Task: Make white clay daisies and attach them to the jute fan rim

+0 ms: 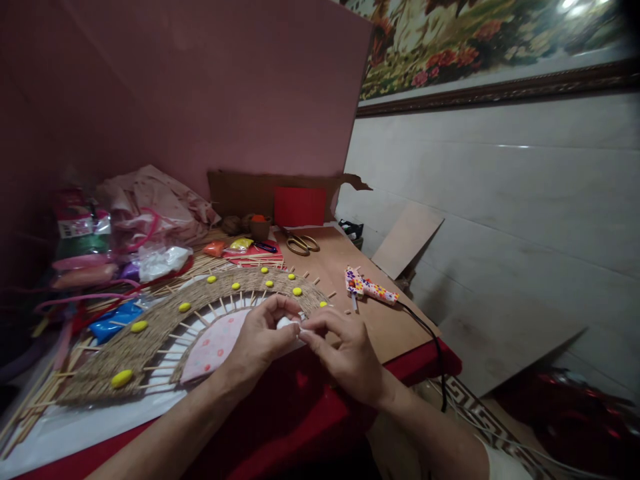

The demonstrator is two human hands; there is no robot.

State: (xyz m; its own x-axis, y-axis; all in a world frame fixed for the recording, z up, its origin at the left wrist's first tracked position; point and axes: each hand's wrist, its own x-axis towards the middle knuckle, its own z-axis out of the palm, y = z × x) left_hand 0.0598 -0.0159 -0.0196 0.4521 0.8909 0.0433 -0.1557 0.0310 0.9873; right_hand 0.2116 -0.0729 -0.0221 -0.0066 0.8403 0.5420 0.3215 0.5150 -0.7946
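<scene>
My left hand (264, 333) is closed around a small lump of white modelling clay (285, 323). My right hand (349, 350) pinches a bit of the same clay at its right end, with thumb and forefinger meeting the left fingertips. Both hands are above the front edge of the table. Just behind and left of them lies a fan-shaped piece (160, 317) of woven twine on thin sticks, dotted with several yellow clay ovals (139, 327). Its inner half-round is pink spotted cloth (215, 343), partly covered by my left hand.
A flower-patterned glue gun (370, 288) lies at the right, its black cord (425, 323) hanging over the edge. Scissors (300, 245) rest on brown board. Packets of blue clay (116, 321) and white clay (164, 262), pink cloth (155, 200) and loose sticks crowd the left and back.
</scene>
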